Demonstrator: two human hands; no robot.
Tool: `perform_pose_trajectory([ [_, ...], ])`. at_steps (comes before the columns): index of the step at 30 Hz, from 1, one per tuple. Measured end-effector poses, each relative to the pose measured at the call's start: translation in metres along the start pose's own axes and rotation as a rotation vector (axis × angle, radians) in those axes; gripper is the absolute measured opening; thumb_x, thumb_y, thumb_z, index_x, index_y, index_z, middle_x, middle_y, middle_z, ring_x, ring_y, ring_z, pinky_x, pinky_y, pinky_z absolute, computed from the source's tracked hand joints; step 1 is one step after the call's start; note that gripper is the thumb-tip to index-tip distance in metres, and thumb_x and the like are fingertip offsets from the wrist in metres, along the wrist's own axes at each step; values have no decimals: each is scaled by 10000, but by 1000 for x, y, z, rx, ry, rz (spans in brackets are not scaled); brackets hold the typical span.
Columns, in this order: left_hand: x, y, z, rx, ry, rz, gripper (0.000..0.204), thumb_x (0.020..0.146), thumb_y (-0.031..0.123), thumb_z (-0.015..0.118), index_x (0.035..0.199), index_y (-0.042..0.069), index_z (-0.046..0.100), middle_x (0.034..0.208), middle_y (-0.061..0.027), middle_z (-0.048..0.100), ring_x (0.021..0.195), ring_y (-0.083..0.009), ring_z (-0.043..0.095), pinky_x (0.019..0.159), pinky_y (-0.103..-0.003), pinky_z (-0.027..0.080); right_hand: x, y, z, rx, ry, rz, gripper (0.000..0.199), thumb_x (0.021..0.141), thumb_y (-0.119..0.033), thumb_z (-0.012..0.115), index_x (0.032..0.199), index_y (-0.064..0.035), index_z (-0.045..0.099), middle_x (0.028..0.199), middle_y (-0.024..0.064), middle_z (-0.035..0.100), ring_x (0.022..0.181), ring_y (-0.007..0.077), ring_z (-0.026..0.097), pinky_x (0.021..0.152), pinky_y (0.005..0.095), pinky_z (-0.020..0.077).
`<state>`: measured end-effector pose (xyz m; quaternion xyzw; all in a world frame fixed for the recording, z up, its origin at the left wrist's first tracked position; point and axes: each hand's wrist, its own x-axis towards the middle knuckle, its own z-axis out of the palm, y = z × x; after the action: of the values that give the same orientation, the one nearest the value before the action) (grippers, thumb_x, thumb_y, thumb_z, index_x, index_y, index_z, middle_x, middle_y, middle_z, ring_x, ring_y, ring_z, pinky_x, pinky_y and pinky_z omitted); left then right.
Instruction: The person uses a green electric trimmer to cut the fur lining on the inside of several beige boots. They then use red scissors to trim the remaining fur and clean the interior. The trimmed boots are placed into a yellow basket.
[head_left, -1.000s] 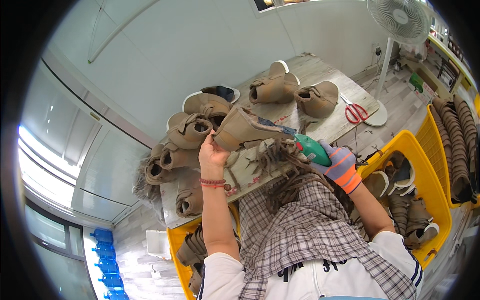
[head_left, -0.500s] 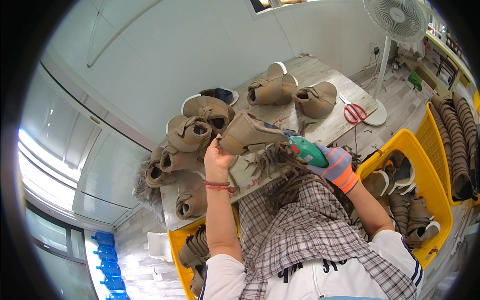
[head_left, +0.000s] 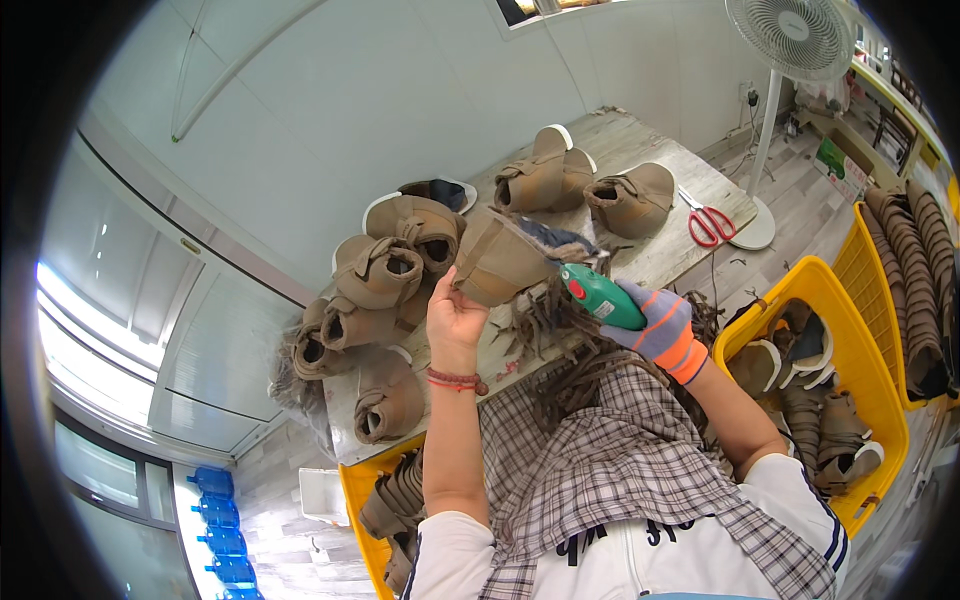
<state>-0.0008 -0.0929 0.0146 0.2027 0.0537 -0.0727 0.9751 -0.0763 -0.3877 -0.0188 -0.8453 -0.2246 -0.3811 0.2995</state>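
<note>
Your bare left hand (head_left: 455, 318) grips a tan boot (head_left: 500, 262) from below, holding it up over the bench (head_left: 655, 255). Your gloved right hand (head_left: 662, 330) holds a green power tool (head_left: 600, 294) with its tip against the boot's furry opening. More tan boots (head_left: 385, 275) crowd the bench on your left, and two more (head_left: 585, 185) stand at its far end, near red scissors (head_left: 710, 222). A plaid cloth (head_left: 610, 460) covers your lap. A yellow crate (head_left: 865, 370) of boots sits to your right, with a white fan (head_left: 790, 40) beyond.
</note>
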Motion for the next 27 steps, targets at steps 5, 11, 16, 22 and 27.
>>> perform_pose_trajectory([
  [5,-5,-11,-1,5,-107,121,367,835,40,526,1194,-27,493,1224,-136,550,1147,-264,512,998,-409,402,4,-8,4,165,-66,249,628,599,-401,796,1095,-57,619,733,124,651,626,249,639,590,310,507],
  [11,-17,-29,8,150,-206,182,412,813,41,536,1221,3,486,1247,-94,535,1181,-243,473,1035,-413,344,10,-14,7,338,-77,428,587,625,-397,792,1100,-95,624,759,102,670,653,210,658,619,288,515],
  [16,-21,-39,8,302,-307,211,412,814,48,542,1221,7,490,1219,-85,549,1159,-229,488,1016,-394,355,15,-13,12,512,-44,499,563,638,-366,799,1093,-85,624,781,91,677,679,168,663,635,282,513],
  [22,-15,-46,-6,510,-388,286,340,821,-10,528,1161,-19,543,1177,-93,576,1084,-198,534,957,-341,389,19,-13,12,544,-24,541,560,647,-349,799,1095,-66,618,807,90,677,694,146,654,650,274,511],
  [27,-25,-63,12,681,-282,432,194,803,-57,552,985,-38,615,1062,-65,612,883,-117,577,807,-257,415,22,-14,6,544,-24,557,555,666,-355,792,1093,-49,613,830,70,677,700,107,634,657,263,508],
])
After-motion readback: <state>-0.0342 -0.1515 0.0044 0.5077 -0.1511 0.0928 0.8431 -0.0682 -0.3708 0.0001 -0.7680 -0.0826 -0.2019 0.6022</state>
